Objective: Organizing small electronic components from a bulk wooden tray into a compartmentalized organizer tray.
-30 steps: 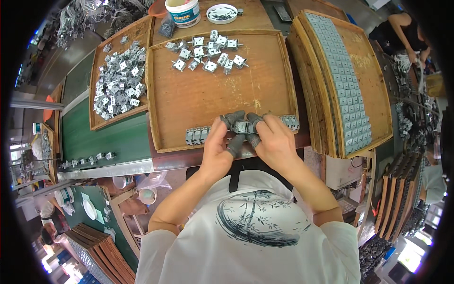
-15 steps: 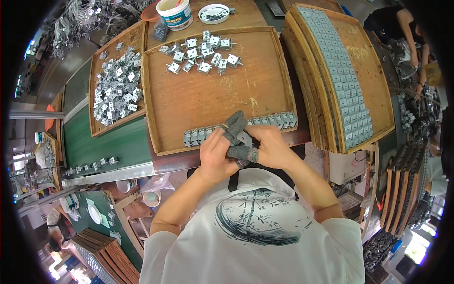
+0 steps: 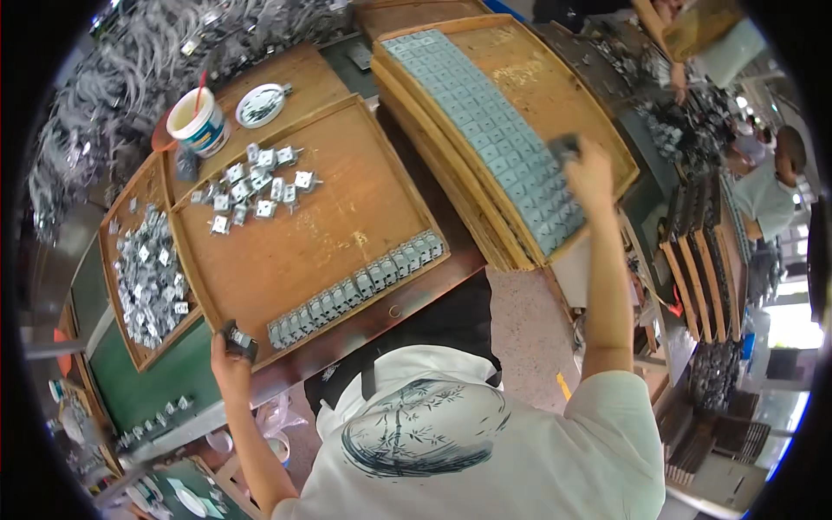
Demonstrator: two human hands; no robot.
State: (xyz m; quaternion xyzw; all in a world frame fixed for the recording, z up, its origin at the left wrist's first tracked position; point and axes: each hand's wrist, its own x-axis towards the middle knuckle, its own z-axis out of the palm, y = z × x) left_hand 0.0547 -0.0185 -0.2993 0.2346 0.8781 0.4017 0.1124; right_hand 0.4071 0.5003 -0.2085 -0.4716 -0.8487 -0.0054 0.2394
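Note:
My left hand (image 3: 231,364) is at the front left corner of a wooden tray (image 3: 303,191). Its grey-covered fingers are closed, with a small pale patch between them that I cannot make out. Along the tray's front edge runs a row of small metal parts (image 3: 355,289), standing side by side. Loose parts with thin shafts (image 3: 260,178) lie toward its back left. Out to the right, my right hand (image 3: 591,178) reaches over a second tray (image 3: 563,82) packed with rows of grey metal parts (image 3: 503,130). Motion smears its grey-covered fingers, beside the right edge of those rows.
Left of the middle tray, another tray holds a heap of metal parts (image 3: 149,277). A white bucket (image 3: 198,121) and a dish of small dark pieces (image 3: 260,104) stand behind. Several parts sit on the green surface (image 3: 156,416). Other people are working at the right.
My hands have parted from the row: the left to the tray's front left corner, the right out over the packed tray. The whole view has swung toward the right.

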